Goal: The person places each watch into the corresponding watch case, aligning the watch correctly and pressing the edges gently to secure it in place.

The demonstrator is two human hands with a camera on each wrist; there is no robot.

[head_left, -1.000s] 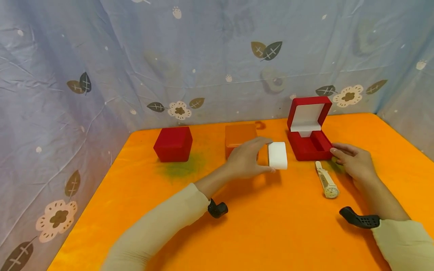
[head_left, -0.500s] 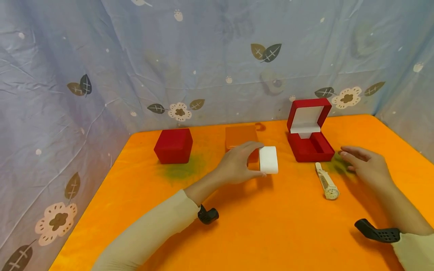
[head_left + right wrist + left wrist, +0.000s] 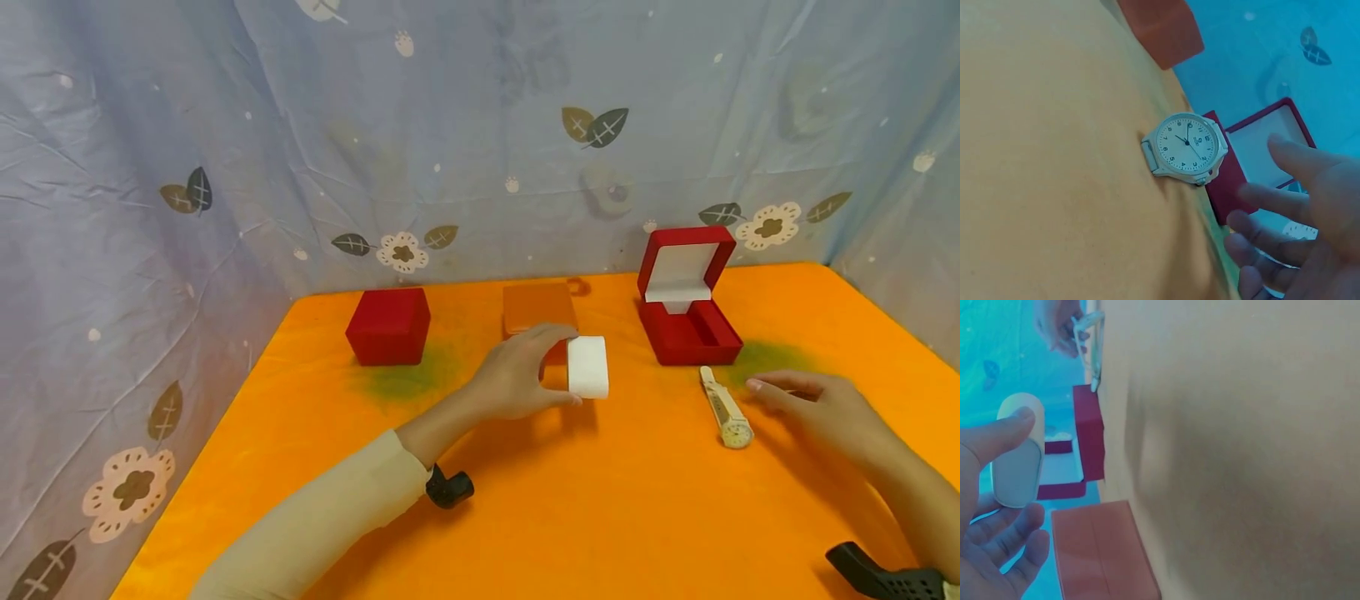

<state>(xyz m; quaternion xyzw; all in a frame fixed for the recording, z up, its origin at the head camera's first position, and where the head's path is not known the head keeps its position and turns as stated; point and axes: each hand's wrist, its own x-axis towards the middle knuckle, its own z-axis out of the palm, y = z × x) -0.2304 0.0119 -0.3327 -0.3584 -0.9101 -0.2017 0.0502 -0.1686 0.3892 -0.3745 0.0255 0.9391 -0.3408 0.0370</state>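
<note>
Between thumb and fingers my left hand pinches a small white watch cushion, raised above the orange cloth. In the left wrist view, the thumb presses one face of the cushion and the fingers lie beneath it. My right hand holds nothing; its relaxed fingers are beside a white-strapped watch. That watch lies on the cloth, its round numbered dial facing up in the right wrist view. Behind the watch stands a red watch box, lid raised, with a white lid lining and a red divided interior.
An orange box sits behind my left hand, partly covered by it. Farther left is a closed red box. A patterned blue-grey curtain hangs along the back of the cloth-covered table.
My right hand has let go of the red box's side and drawn back toward the watch. My left hand has carried the cushion a little left and nearer.
</note>
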